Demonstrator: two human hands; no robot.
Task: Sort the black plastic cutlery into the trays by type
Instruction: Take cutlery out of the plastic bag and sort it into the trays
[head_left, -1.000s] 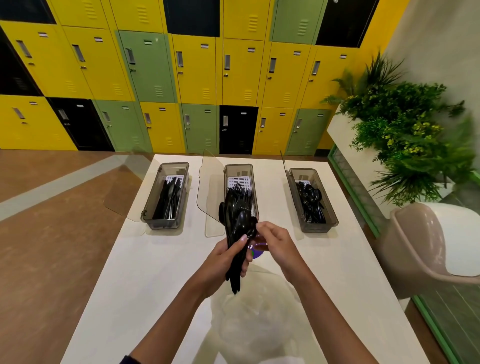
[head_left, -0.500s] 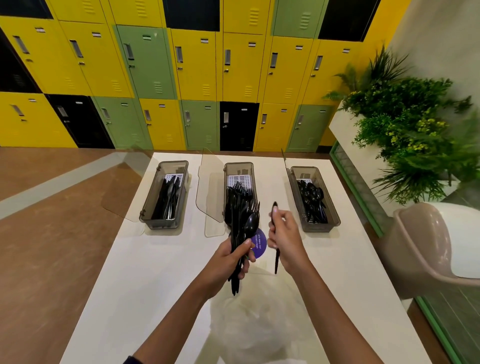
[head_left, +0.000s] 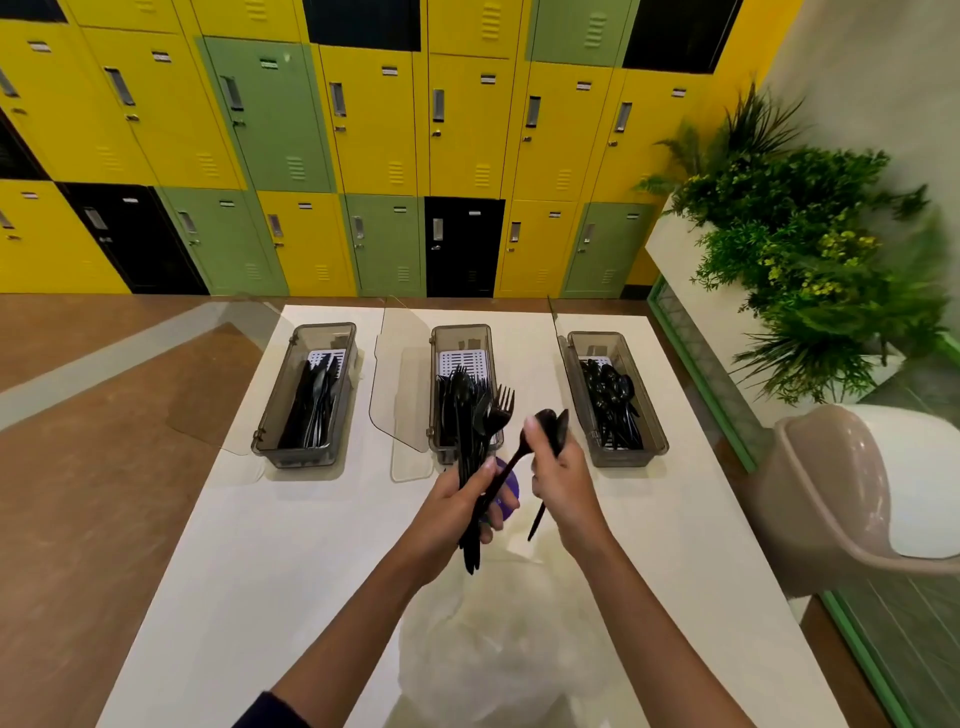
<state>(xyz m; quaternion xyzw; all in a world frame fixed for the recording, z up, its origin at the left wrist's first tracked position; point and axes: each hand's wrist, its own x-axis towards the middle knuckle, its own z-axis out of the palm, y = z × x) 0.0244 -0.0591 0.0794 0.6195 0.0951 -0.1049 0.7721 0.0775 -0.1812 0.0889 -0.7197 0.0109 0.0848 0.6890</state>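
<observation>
My left hand (head_left: 460, 506) grips a bundle of black plastic cutlery (head_left: 475, 415) upright over the white table (head_left: 260, 545); forks and a spoon stick out of its top. My right hand (head_left: 558, 470) holds a black spoon (head_left: 556, 431) and its thumb and fingers pinch the bowl of a second spoon (head_left: 511, 460) that slants up out of the bundle. Three smoky trays stand in a row at the far side: the left tray (head_left: 311, 395) holds knives, the middle tray (head_left: 462, 353) forks, the right tray (head_left: 615, 397) spoons.
Clear hinged lids (head_left: 400, 374) stand open on the left side of each tray. A crumpled clear plastic bag (head_left: 498, 660) lies on the table near me, with a purple round label (head_left: 506, 491) behind my left hand. A beige chair (head_left: 852, 493) and a planter (head_left: 810, 249) stand to the right.
My right hand pulled one spoon out of the bundle, kept it, and came back to the bundle, where it now pinches a second spoon. The left hand has held the bundle in place.
</observation>
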